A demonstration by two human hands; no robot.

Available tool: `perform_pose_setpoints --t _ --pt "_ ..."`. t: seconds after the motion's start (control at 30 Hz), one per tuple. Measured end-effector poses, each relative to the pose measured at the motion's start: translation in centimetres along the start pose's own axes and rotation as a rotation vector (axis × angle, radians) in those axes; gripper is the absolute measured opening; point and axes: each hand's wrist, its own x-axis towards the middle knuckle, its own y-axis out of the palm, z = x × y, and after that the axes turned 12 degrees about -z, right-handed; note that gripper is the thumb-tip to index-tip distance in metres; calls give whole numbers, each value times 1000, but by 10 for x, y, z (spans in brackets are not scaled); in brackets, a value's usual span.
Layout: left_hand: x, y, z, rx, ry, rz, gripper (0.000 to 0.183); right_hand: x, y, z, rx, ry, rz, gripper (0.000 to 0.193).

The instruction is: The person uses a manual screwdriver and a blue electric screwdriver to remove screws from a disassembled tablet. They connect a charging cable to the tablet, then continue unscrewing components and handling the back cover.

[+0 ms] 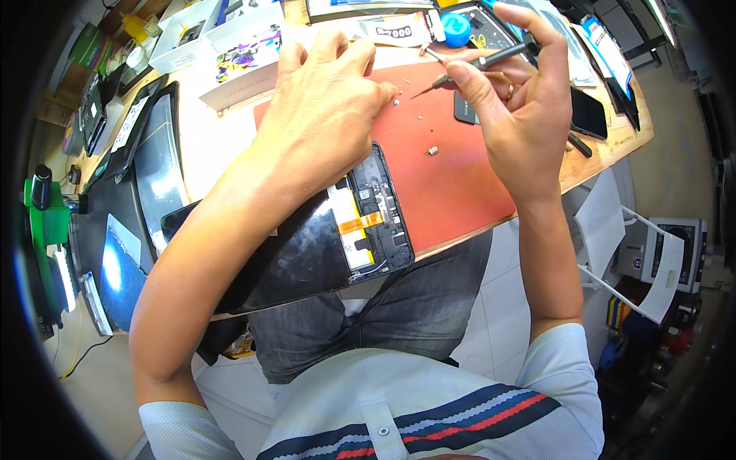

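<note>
My left hand (322,107) lies palm down across the red-brown mat's left edge, fingers apart and bent at the tips. Its thumb points at tiny metal bits (396,102) on the mat. In my right hand (529,115) is a slim dark precision screwdriver (491,60), raised over the mat, its pointed tip slanting down left beside those bits. Below my left wrist an opened tablet (395,230) shows a battery and an orange ribbon cable (360,223). A glossy black panel (299,257) covers its left part. A small metal connector (432,151) sits mid-mat.
A white box of colourful scraps (249,61) stands at the far left, near stacked dark screens (157,138). A blue round lid (455,29) and a white tube (391,29) lie at the back. A black phone (589,113) rests at the right table edge.
</note>
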Motion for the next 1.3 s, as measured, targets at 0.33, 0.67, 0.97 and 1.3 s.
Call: perform_pose_setpoints --t 0.33,0.67,0.97,1.3 --pt "-7 -1 -1 11 0 -10 44 11 8 -7 -207 -128 103 59" --pt "-10 -3 4 -23 -3 -4 31 15 16 -5 -51 -128 50 58" --pt "-23 -23 -9 -444 -280 -210 18 -10 9 20 233 -178 18 65" --pt "-54 -31 -27 -584 -383 -297 16 -35 7 43 84 -206 102 64"
